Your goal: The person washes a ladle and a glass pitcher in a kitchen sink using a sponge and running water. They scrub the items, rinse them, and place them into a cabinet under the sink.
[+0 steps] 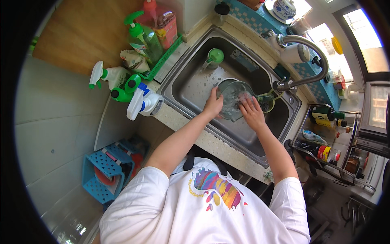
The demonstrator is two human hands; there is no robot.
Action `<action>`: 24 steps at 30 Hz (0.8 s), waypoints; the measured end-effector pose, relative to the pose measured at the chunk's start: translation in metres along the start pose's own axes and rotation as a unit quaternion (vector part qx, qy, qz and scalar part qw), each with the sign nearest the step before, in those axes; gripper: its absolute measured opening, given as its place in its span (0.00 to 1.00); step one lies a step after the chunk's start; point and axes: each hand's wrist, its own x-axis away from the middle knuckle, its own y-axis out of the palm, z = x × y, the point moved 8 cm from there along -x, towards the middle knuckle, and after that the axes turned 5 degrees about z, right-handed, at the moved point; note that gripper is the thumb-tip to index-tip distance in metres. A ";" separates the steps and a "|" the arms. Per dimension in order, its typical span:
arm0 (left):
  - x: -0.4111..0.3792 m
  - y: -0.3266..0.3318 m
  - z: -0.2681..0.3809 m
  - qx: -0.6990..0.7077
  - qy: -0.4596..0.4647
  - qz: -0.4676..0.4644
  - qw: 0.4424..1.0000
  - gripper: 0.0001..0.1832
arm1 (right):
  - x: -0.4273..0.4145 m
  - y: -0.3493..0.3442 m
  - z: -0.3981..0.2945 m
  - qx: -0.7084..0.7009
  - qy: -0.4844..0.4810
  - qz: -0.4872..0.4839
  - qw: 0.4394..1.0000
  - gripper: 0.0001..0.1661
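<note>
Over the sink, a clear vessel (233, 105) with a pointed lip contains moving, splashing water. My left hand (214, 104) grips its left side, with the thumb along the rim. My right hand (252, 111) has its extended fingers at the vessel's right side, the fingertips in or just over the water; a ring is on one finger. Behind the vessel shows the pale rim of another round container (228, 80), mostly hidden. To the right of my fingers is a greenish, see-through round part (266, 102); whether it belongs to the vessel I cannot tell.
A green-lidded cup (215, 58) stands in the steel sink (186, 88). The faucet (324, 65) arches at the right. Spray bottles (143, 102) and a green basket (161, 61) with a pump bottle (146, 39) crowd the left counter. A bottle rack (324, 134) stands right.
</note>
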 end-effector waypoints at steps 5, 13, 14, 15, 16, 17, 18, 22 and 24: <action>-0.005 -0.005 0.009 -0.039 0.019 0.032 0.999 0.27 | -0.002 0.010 -0.028 0.000 0.130 0.010 0.991 0.31; -0.011 -0.010 0.022 -0.059 0.002 -0.009 0.998 0.28 | 0.005 -0.001 -0.060 -0.358 0.198 0.084 0.909 0.40; -0.013 -0.012 0.022 -0.073 0.008 -0.005 0.997 0.28 | 0.002 -0.007 -0.048 -0.297 0.150 0.043 0.942 0.38; -0.015 -0.011 0.020 -0.090 0.015 -0.006 0.996 0.28 | 0.002 -0.011 -0.035 -0.232 0.105 0.001 0.967 0.37; -0.017 -0.007 0.017 -0.108 0.023 -0.010 0.994 0.28 | 0.010 -0.005 -0.019 -0.177 0.078 -0.010 0.981 0.33; -0.025 -0.002 0.008 -0.127 0.041 -0.008 0.991 0.28 | 0.014 0.001 -0.004 -0.122 0.047 -0.019 0.991 0.30; -0.026 0.000 0.005 -0.147 0.056 -0.005 0.987 0.28 | 0.012 -0.001 0.005 -0.063 0.009 -0.022 0.998 0.26; 0.007 0.006 0.025 -0.112 -0.018 -0.013 0.993 0.30 | 0.002 0.004 0.005 0.138 0.018 -0.016 0.990 0.25; -0.010 0.006 0.009 -0.108 0.020 0.009 0.994 0.30 | 0.001 0.018 -0.019 0.060 0.125 -0.088 0.986 0.26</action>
